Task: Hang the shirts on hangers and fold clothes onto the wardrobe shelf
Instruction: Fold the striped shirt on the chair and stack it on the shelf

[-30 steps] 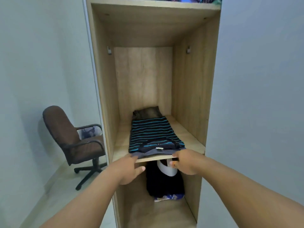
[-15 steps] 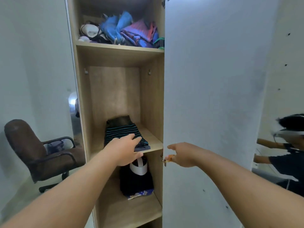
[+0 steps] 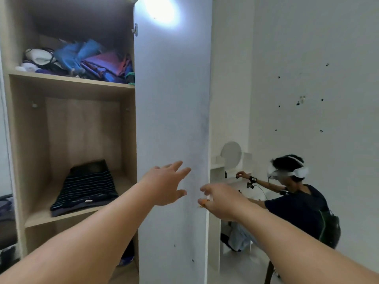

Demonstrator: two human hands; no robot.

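1. Head view, hands: the left hand (image 3: 166, 186) is reaching forward with its fingers spread and straight, holding nothing, and is hovering in front of the flat white wardrobe door (image 3: 172, 124); whether the fingertips are touching the panel cannot be told.
2. The right hand (image 3: 220, 200) is stretching toward the door's right edge with the fingers loosely curled; a small orange-brown thing (image 3: 202, 203) is showing at its fingertips by that edge, too blurred to name, so whether the hand is pinching it cannot be told.
3. Task things: the folded dark shirt with thin blue stripes (image 3: 86, 188) is lying on the light wooden middle shelf (image 3: 61, 217) of the open wardrobe compartment, on top of another dark folded garment, well to the left of both hands.
4. Surroundings: a loose heap of blue, purple and white clothes (image 3: 88, 62) is sitting on the wooden upper shelf (image 3: 69, 79). Dark items are showing below the middle shelf, partly hidden by the left forearm.
5. At the right, a second person in a dark shirt (image 3: 297, 201) wearing a white headset is crouching at a white ledge, beside the white wall (image 3: 317, 58).
6. Edges and room: the white door is standing between the open compartment and the second person, screening the wardrobe's right part. Open space is lying above the striped shirt up to the upper shelf.
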